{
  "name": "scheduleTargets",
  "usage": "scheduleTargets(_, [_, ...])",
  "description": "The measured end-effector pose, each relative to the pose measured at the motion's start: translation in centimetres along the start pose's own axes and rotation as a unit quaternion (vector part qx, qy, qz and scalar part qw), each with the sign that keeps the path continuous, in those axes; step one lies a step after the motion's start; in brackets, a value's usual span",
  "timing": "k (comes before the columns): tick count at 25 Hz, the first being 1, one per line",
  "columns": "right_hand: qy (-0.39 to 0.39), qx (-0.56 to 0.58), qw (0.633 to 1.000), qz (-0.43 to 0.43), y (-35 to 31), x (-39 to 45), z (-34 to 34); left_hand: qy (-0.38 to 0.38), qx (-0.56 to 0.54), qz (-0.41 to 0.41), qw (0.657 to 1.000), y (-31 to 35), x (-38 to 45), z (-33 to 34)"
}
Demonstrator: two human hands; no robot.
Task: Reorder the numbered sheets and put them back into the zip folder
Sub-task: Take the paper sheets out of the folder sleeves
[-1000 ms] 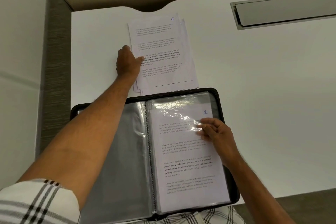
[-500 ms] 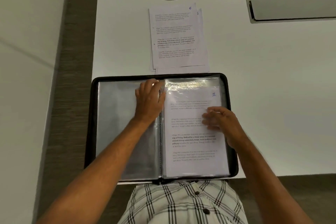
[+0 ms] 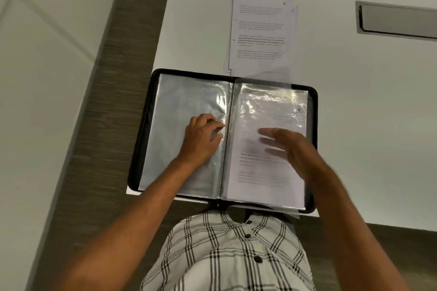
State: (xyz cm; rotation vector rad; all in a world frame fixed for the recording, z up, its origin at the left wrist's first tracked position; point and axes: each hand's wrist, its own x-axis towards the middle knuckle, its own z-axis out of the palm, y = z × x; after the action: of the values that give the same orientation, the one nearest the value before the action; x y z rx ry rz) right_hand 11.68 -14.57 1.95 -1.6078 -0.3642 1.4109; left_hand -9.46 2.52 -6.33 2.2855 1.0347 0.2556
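Head camera, looking down. What's on the worktop?

— A black zip folder lies open flat at the near edge, its clear sleeves spread to both sides of the spine. The right-hand sleeve holds a printed sheet with a handwritten number in its upper right corner, too smeared to read for sure.

— And the other sheets?

— A loose stack of sheets lies just beyond the folder's far edge, slightly fanned; the top one carries a handwritten 6 in its corner.

— Left hand?

— The left hand rests palm down on the empty left sleeve, fingers curled, with the tips right at the spine. It presses on the plastic and grips nothing.

— Right hand?

— The right hand is spread flat over the middle of the sheet in the right sleeve, fingers pointing left toward the spine. It is blurred, so I cannot tell whether it touches the plastic or hovers just above. It has hold of nothing.

— Anything else?

— A metal slot is set into the worktop at far right, and a checked shirt shows at the bottom.
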Motion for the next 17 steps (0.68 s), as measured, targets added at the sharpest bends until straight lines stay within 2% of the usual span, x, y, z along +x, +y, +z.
scheduleTargets(2, [-0.034,0.034,0.998,-0.03,-0.2,0.3,1.9,-0.019,-0.122,-0.073,0.99,0.3,-0.1,-1.0])
scheduleTargets(4, [-0.065,0.047,0.996,-0.037,-0.3,0.8,3.8,-0.033,-0.286,-0.166,0.943,0.9,0.0,-2.6])
scheduleTargets(6, [-0.108,0.016,0.993,-0.049,-0.5,1.3,6.0,-0.03,-0.38,-0.232,0.895,1.0,-0.1,-4.1])
scheduleTargets(10, [-0.16,-0.082,0.982,-0.066,-0.5,1.3,10.2,-0.052,-0.452,-0.309,0.835,-0.8,-0.5,-6.6])
scheduleTargets(12, [-0.171,-0.135,0.974,-0.06,0.3,1.4,11.8,-0.063,-0.464,-0.337,0.817,-1.7,-0.9,-7.6])
scheduleTargets(14, [-0.175,-0.224,0.957,-0.064,1.7,1.9,12.9,-0.061,-0.462,-0.35,0.813,-2.4,-1.4,-8.3])
scheduleTargets(17, [-0.167,-0.355,0.915,-0.093,3.5,2.7,13.5,-0.037,-0.427,-0.364,0.827,-2.6,-2.0,-8.8])
